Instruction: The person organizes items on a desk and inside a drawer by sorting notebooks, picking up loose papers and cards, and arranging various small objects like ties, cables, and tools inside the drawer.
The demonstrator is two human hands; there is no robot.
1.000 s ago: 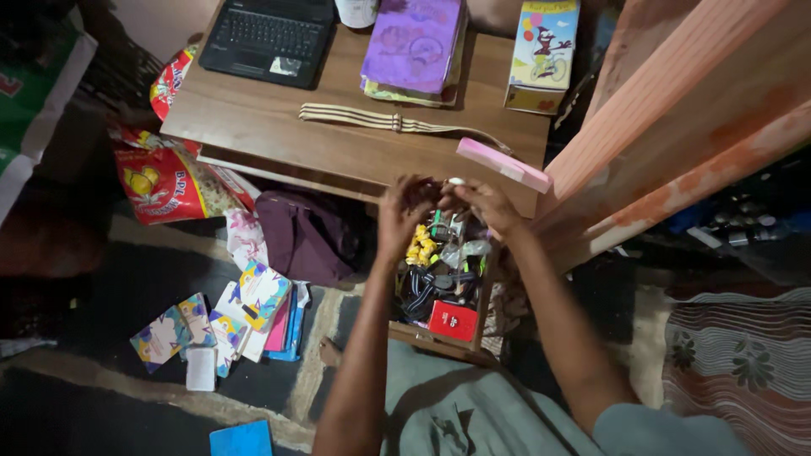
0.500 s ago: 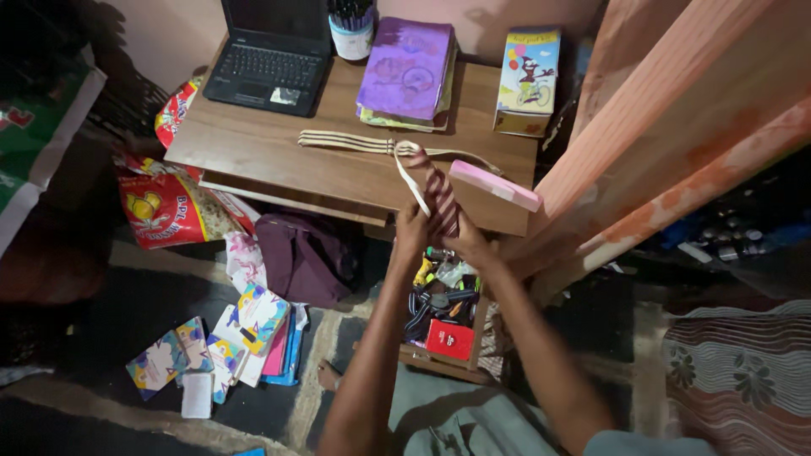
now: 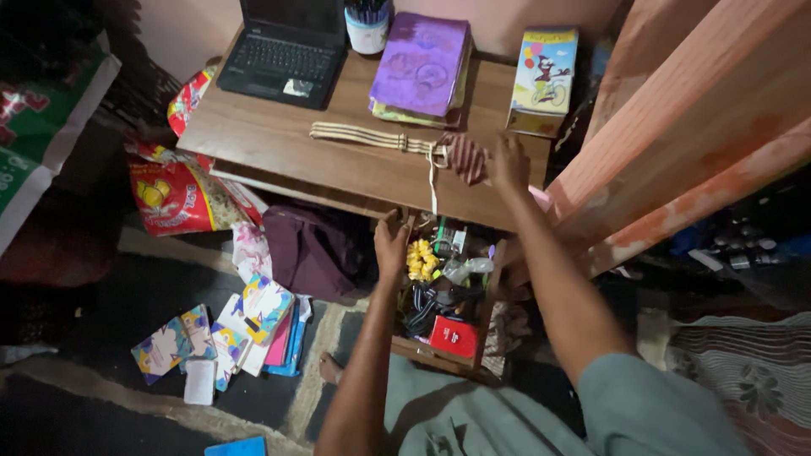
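Right hand [image 3: 509,162] on striped cloth tie [image 3: 465,157]

Right hand [image 3: 509,160] up from over the drawer [image 3: 439,291] onto the tabletop [image 3: 279,139], laying down the striped tie [image 3: 465,158] held half a second ago; left hand [image 3: 391,245] dropped to drawer's left rim, grip released.

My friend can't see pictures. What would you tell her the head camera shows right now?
A person's right hand rests on a striped tie lying on a wooden desk, while the left hand touches the edge of a cluttered wooden box below it. A laptop and books sit on the desk.
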